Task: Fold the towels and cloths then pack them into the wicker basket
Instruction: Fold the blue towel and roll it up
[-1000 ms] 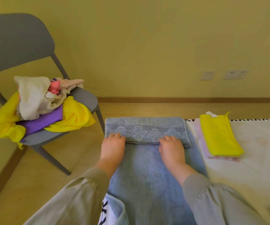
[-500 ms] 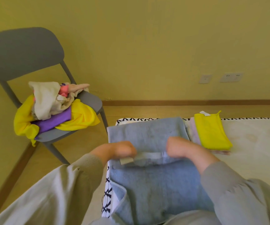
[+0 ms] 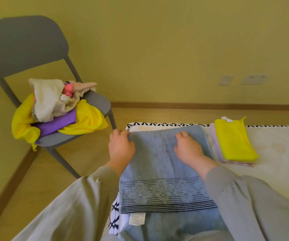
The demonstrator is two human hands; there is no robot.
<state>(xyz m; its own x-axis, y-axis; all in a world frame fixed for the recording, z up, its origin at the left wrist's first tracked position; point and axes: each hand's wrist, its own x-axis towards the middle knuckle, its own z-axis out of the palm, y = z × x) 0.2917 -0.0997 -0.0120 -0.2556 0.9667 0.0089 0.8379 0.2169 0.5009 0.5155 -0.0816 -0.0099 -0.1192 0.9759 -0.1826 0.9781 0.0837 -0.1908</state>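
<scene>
The blue towel point(image 3: 157, 162) lay folded on the white mat point(image 3: 279, 153), its dark patterned band on the near side. The left hand point(image 3: 122, 146) was at the towel's far left corner with its fingers point(image 3: 118, 134) bent over the edge, but I cannot tell whether they pinched it or only touched it. The right hand point(image 3: 188, 148) rested palm down on the far right part, its fingers relaxed on top of the towel and grasping nothing. Just beside the towel on the right, a folded yellow cloth point(image 3: 232, 140) lay on a pink cloth point(image 3: 215, 150).
</scene>
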